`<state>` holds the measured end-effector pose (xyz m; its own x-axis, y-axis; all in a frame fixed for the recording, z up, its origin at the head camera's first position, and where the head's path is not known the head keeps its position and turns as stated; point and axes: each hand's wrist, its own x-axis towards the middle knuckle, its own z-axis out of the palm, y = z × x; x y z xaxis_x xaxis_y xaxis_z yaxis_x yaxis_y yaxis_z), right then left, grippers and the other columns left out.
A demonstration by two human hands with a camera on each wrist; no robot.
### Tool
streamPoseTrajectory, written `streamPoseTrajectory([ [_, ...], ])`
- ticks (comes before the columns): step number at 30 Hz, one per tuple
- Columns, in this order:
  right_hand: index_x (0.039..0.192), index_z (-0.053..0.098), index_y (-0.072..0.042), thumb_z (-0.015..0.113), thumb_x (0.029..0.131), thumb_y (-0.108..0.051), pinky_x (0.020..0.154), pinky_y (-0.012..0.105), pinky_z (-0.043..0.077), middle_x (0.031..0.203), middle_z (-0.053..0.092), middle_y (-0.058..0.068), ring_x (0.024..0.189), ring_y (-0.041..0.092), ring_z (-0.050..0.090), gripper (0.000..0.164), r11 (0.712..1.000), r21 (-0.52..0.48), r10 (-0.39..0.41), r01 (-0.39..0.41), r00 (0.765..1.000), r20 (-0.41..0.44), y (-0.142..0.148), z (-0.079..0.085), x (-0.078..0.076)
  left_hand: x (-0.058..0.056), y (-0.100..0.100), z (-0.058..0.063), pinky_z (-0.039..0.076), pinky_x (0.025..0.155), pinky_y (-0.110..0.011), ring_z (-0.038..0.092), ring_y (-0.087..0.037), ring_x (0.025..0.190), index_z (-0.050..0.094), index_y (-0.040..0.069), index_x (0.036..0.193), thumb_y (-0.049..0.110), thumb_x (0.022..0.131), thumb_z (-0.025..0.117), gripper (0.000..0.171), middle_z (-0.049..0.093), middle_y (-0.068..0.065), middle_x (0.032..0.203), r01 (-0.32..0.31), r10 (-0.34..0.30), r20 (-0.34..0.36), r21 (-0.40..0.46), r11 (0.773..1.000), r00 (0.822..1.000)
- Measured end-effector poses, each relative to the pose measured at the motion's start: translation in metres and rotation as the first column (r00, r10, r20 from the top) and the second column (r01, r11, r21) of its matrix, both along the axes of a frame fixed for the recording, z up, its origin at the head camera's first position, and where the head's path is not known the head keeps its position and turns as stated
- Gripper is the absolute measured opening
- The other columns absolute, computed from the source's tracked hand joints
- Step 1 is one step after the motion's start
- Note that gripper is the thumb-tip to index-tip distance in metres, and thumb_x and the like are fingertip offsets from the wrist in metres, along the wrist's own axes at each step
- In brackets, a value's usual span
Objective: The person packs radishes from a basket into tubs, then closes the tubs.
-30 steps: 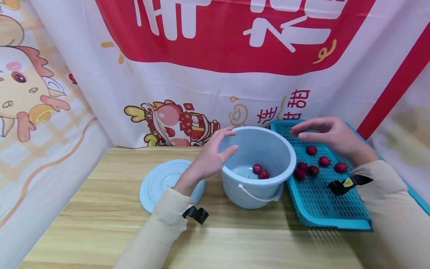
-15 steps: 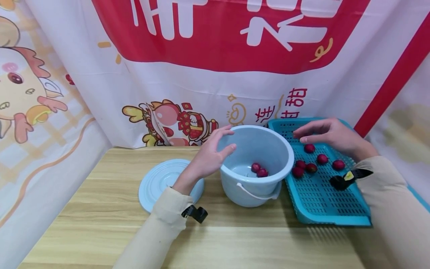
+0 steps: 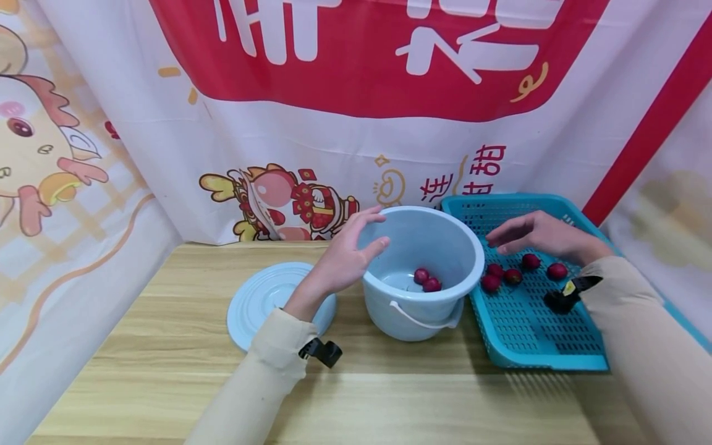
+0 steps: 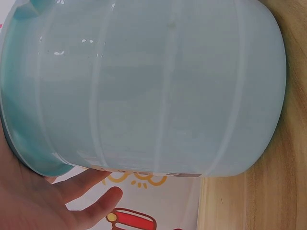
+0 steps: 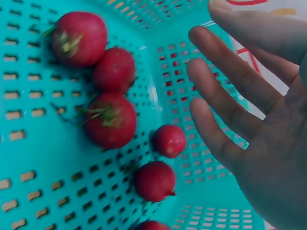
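A light blue bucket (image 3: 411, 318) stands on the table, with two red radishes (image 3: 421, 276) at its bottom. My left hand (image 3: 346, 256) is at the bucket's left rim, thumb and fingers spread apart and holding nothing. In the left wrist view the bucket wall (image 4: 139, 96) fills most of the picture, and my fingers (image 4: 98, 208) reach past its rim. My right hand (image 3: 547, 238) hovers over the far part of a turquoise basket (image 3: 547, 361), fingers loosely bent. Several radishes (image 5: 111, 120) lie below it, apart from the fingers in the right wrist view.
Left of the bucket a round light blue lid (image 3: 253, 309) lies flat, partly behind my left forearm. The bucket's white handle (image 3: 417, 321) hangs at its front. A printed curtain (image 3: 311, 136) closes off the back of the wooden table (image 3: 183, 346).
My right hand has come down lower over the basket and now covers the farthest radish in the head view. The left hand keeps its place at the bucket; the view has shifted slightly.
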<state>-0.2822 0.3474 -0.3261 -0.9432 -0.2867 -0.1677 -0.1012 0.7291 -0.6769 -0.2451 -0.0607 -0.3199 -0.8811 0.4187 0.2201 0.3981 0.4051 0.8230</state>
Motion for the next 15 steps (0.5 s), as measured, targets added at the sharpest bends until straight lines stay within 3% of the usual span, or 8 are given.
streamPoseTrajectory([
  [8,0.146,0.063,-0.007,0.077,0.098,-0.026,0.102,0.054,0.060,0.143,0.068,0.020,0.124,0.029,0.065,0.054,0.999,0.039,0.019,-0.024,0.995,0.102,0.006,-0.019,-0.012,0.001,0.000,0.001,0.027,0.130,-0.064,0.025,-0.022,0.164,0.050,0.017,0.153,0.032,0.109,0.056,0.047,0.031,0.008,0.173,-0.004,0.004,0.004,0.000,1.000,1.000],
  [15,0.144,0.064,-0.005,0.073,0.100,-0.023,0.104,0.053,0.057,0.140,0.069,0.019,0.120,0.025,0.066,0.049,0.997,0.072,0.028,-0.041,0.984,0.174,0.008,-0.025,-0.016,0.000,0.001,0.000,0.027,0.130,-0.063,0.025,-0.022,0.164,0.050,0.018,0.153,0.033,0.109,0.056,0.047,0.031,0.008,0.174,-0.002,0.001,0.012,0.004,1.000,1.000],
])
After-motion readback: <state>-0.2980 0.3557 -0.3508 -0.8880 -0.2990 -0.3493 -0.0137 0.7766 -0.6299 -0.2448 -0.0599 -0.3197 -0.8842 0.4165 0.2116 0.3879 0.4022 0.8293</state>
